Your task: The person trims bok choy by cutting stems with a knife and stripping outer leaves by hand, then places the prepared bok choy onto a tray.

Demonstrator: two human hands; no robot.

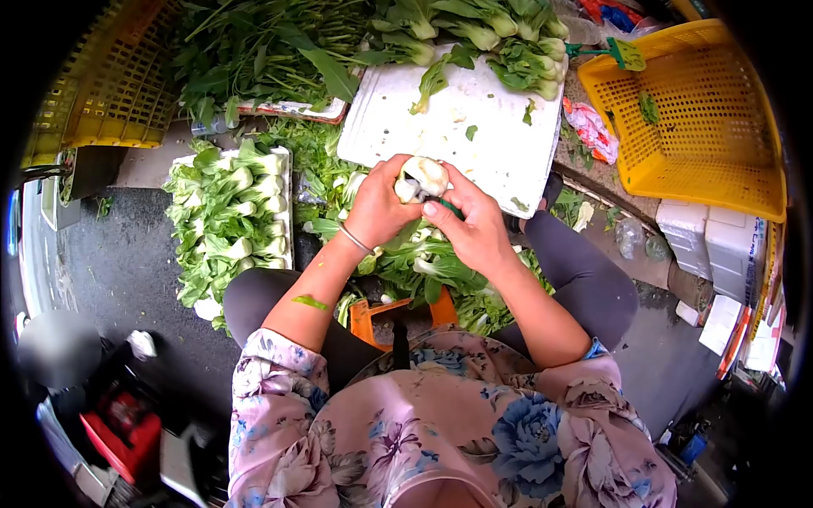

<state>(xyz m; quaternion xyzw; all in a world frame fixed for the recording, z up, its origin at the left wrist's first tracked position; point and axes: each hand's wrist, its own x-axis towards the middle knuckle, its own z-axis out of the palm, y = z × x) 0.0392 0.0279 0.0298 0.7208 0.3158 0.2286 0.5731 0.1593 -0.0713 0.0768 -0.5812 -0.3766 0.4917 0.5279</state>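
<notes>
My left hand (378, 201) is closed around a bok choy (426, 175), its pale root end turned up toward me. In my right hand (476, 227) sits a green handle (454, 208), which looks like that of a small knife; its blade is mostly hidden by the bok choy and my fingers. Both hands meet over the near edge of a white foam board (457, 127). Beneath them, loose trimmed leaves (423, 262) lie heaped between my knees. Whole bok choy (529, 63) are piled at the board's far right.
Rows of bok choy (241, 216) lie on a tray at left. Long leafy greens (262, 51) fill the far left. A yellow crate (677, 102) stands at right above white foam boxes (711, 241); another yellow basket (110, 76) is far left. An orange stool (364, 322) is near me.
</notes>
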